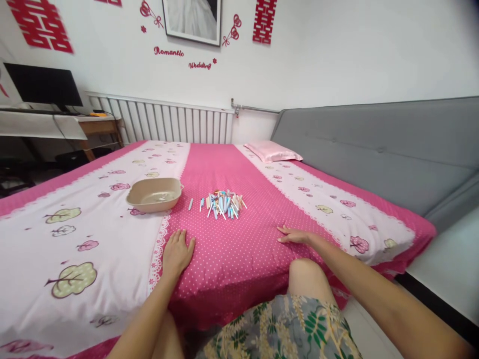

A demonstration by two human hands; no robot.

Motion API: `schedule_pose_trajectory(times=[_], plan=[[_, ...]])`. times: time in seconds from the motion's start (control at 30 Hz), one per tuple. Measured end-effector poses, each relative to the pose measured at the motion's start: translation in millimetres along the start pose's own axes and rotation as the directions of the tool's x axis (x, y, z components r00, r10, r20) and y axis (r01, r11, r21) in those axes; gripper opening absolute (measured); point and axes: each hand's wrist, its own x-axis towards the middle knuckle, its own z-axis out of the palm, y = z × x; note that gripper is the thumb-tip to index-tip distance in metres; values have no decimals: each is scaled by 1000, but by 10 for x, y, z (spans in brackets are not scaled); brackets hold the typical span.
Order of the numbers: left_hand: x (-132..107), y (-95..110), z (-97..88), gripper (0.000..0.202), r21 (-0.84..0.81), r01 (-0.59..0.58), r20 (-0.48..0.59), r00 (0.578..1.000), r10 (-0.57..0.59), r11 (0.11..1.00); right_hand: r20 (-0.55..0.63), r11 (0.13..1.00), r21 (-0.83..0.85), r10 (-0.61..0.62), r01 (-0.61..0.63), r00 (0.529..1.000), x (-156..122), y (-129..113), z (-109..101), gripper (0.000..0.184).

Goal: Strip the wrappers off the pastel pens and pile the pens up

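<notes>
My left hand (177,252) lies flat on the pink dotted bedspread (239,249), close to its lace-patterned border, holding nothing. Farther right, my right hand (294,235) rests on the same cloth with its fingers stretched out and nothing in them. Beyond and between the hands is a pile of small pastel stick-shaped pieces (225,203), some with thin white stems; I cannot make out their exact kind. One grey-white piece (190,204) lies apart to the left of the pile. A beige plastic basin (154,195) stands upright past my left hand.
A pink pillow (273,150) lies near the grey headboard (374,149) on the right. Along the far wall runs a white radiator (164,119). At the far left, a black monitor (44,89) stands on a desk (41,125). The bed's near edge is by my knees.
</notes>
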Motion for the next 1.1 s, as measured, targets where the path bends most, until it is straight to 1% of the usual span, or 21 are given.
schedule_pose_trajectory(times=[0.07,0.23,0.4,0.53,0.7,0.93,1.03,1.1], plan=[[0,-9,12,62,-11,2,-4,1000,-2,1000,30,999,-36,10,-9,999,21,3,2,72],[-15,-21,38,60,-5,10,-17,1000,-10,1000,152,990,-135,54,-34,987,45,-30,-21,88],[-40,-12,34,59,12,-1,-45,999,2,1000,207,977,-211,73,-28,976,36,-79,-14,91],[-53,-14,35,58,0,8,-56,998,-8,1000,212,967,-251,108,-53,971,59,-99,-3,93],[-61,-22,49,57,-60,7,-71,997,-11,998,207,963,-264,119,-61,971,74,-93,5,89],[-63,-22,41,58,-40,8,-51,999,-10,999,177,961,-273,104,-53,979,101,-55,21,90],[-62,-16,25,59,-33,15,-36,999,-16,999,170,959,-278,107,-56,980,102,-54,21,89],[-62,-12,15,60,-26,15,-29,999,-16,1000,145,959,-277,102,-59,984,89,-67,23,87]])
